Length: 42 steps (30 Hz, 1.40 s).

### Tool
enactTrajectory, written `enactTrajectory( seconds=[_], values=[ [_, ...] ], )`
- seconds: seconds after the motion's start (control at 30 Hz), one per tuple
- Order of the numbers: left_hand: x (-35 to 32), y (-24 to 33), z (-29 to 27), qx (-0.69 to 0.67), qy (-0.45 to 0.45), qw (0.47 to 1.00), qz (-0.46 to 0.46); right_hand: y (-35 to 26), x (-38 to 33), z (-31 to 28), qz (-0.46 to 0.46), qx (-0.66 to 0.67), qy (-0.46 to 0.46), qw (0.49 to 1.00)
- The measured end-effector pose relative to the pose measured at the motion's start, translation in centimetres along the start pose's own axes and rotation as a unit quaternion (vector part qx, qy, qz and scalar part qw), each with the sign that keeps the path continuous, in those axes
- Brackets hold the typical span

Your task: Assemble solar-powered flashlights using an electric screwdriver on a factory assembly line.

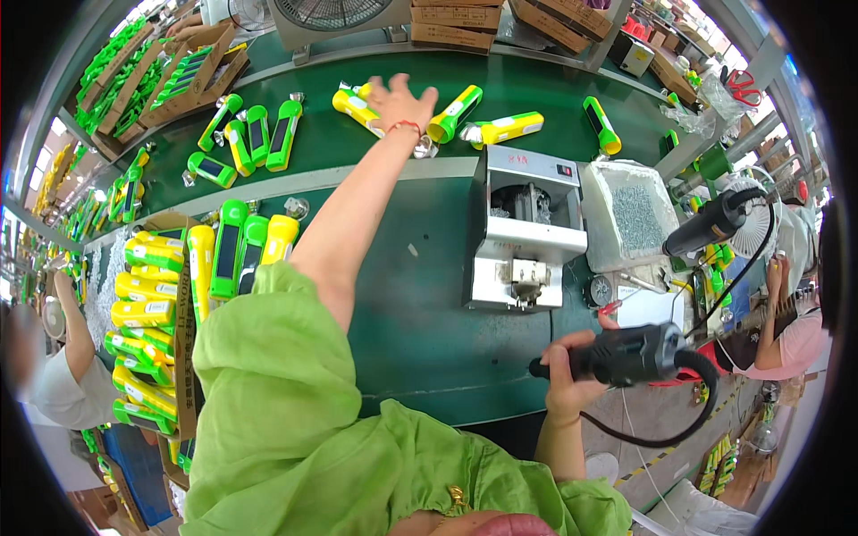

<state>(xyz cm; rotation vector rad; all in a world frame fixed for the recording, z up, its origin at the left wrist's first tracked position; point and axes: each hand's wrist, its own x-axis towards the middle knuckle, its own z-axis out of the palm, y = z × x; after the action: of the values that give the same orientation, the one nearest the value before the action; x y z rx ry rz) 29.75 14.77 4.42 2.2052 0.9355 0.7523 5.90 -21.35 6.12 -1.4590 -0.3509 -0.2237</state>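
The dark green table [402,322] is backed by a green strip [317,138] strewn with flashlights [358,112]; other people [795,344] are seen at both sides. Above the strip, the left hand [400,105] is spread wide; contact cannot be told. By the right hand [572,380], a black power tool [630,355] is gripped near the table's edge, its long axis roughly sideways, nose pointed left.

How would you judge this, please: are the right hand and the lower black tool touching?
Touching: the head view shows the right hand wrapped around the lower black tool.
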Motion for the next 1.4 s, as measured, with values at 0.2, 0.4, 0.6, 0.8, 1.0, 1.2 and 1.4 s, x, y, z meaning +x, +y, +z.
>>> enactTrajectory(
  seconds=[0.2,0.4,0.6,0.8,1.0,1.2,1.4],
  values=[
    [4.4,-1.9,1.7,0.12,-0.078,0.968,-0.206,0.9,-0.4,-0.8,0.001,-0.034,-0.006,0.999],
    [5.0,-3.7,-0.4,0.262,-0.184,0.934,-0.156,1.1,0.9,0.5,0.017,-0.01,-0.006,1.0],
    [2.6,-9.2,-8.5,0.051,-0.178,0.983,-0.006,0.7,1.1,1.3,-0.077,-0.071,-0.05,0.993],
    [-5.7,-12.8,-23.3,-0.177,-0.101,0.977,0.059,0.2,1.0,2.3,-0.046,0.007,-0.043,0.998],
    [-15.3,-18.1,-36.7,-0.145,-0.098,0.984,0.033,-0.3,0.1,3.3,-0.057,0.047,-0.082,0.994],
    [-19.6,-17.8,-38.7,0.272,-0.055,0.959,0.054,-0.8,-0.9,3.8,-0.061,0.056,-0.085,0.993],
    [-17.4,-19.5,-35.8,0.365,-0.053,0.926,0.083,-1.6,-1.7,3.5,-0.057,0.054,-0.081,0.994]
  ],
)
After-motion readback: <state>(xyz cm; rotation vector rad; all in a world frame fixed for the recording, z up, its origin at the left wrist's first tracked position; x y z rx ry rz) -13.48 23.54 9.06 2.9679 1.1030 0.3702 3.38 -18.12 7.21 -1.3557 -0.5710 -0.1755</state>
